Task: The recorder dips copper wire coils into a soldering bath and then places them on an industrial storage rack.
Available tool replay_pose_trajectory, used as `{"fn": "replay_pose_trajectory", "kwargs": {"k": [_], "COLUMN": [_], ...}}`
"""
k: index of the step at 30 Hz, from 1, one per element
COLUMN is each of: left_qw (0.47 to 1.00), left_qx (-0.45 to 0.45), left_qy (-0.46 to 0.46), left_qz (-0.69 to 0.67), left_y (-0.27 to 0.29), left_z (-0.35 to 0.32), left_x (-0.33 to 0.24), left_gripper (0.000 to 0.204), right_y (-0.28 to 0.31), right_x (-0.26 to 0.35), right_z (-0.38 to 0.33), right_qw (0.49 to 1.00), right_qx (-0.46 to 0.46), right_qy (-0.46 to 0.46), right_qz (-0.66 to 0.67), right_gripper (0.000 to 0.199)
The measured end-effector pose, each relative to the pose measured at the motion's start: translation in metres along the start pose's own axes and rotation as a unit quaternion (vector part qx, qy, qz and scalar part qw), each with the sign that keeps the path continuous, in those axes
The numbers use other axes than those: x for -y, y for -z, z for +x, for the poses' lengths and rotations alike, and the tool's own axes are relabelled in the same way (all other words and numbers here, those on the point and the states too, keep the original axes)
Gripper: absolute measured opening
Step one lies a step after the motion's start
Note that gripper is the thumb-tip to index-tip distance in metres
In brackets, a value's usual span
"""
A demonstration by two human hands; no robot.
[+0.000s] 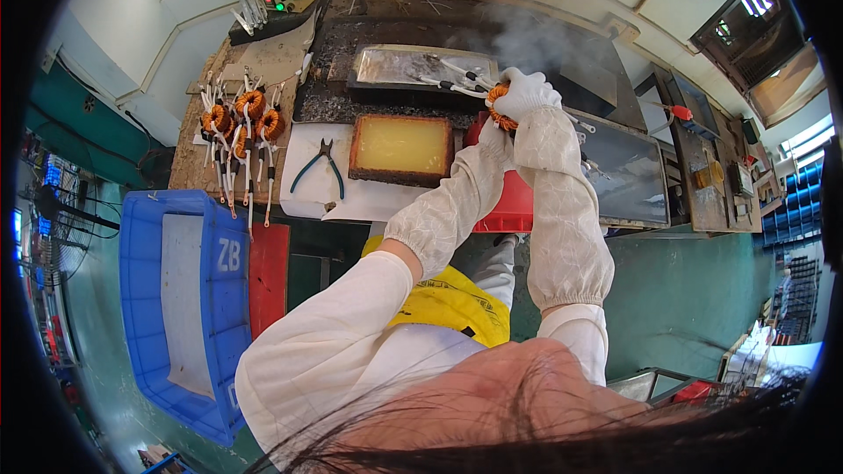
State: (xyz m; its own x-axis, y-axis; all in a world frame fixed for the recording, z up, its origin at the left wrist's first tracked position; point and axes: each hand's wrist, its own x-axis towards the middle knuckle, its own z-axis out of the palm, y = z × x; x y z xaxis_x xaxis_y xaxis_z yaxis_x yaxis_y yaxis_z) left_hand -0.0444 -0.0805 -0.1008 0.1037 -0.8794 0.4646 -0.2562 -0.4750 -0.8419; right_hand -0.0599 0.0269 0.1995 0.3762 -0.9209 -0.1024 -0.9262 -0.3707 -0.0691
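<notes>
My right hand (529, 95), in a white glove, is closed on a copper-wound ring coil (501, 109). White-sleeved leads with black bands run left from the coil, and their ends reach over the silvery surface of a rectangular metal pot (395, 65). Just below the coil is my left hand (498, 133), close against it; its fingers are hidden, so I cannot tell their grip. Pale sleeve covers wrap both forearms. Smoke (527, 35) rises behind the right hand.
Several similar coils (250, 105) lie at the bench's left. Pliers (321, 167) rest beside a tray of yellowish material (400, 146). A blue crate (140, 254) stands lower left. A red bin (512, 204) sits beneath my forearms. More leads lie on a grey tray (628, 171) at right.
</notes>
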Motion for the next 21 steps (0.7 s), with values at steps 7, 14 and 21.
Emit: {"fn": "replay_pose_trajectory", "kwargs": {"k": [7, 14, 21], "left_qw": [0.949, 0.958, 0.982], "left_qx": [-0.004, -0.025, -0.044], "left_qy": [0.002, -0.027, -0.031], "left_qz": [-0.316, -0.283, -0.182], "left_y": [0.008, 0.016, 0.014], "left_z": [0.03, 0.018, -0.013], "left_x": [0.023, 0.073, 0.133], "left_gripper": [0.066, 0.055, 0.053], "right_y": [0.009, 0.008, 0.003], "right_x": [0.009, 0.006, 0.004], "right_z": [-0.009, -0.008, -0.002], "right_qw": [1.0, 1.0, 1.0], "right_qx": [0.012, 0.021, 0.007], "right_qy": [0.001, -0.006, 0.0], "right_qz": [-0.011, -0.01, -0.01], "right_gripper": [0.063, 0.062, 0.063]}}
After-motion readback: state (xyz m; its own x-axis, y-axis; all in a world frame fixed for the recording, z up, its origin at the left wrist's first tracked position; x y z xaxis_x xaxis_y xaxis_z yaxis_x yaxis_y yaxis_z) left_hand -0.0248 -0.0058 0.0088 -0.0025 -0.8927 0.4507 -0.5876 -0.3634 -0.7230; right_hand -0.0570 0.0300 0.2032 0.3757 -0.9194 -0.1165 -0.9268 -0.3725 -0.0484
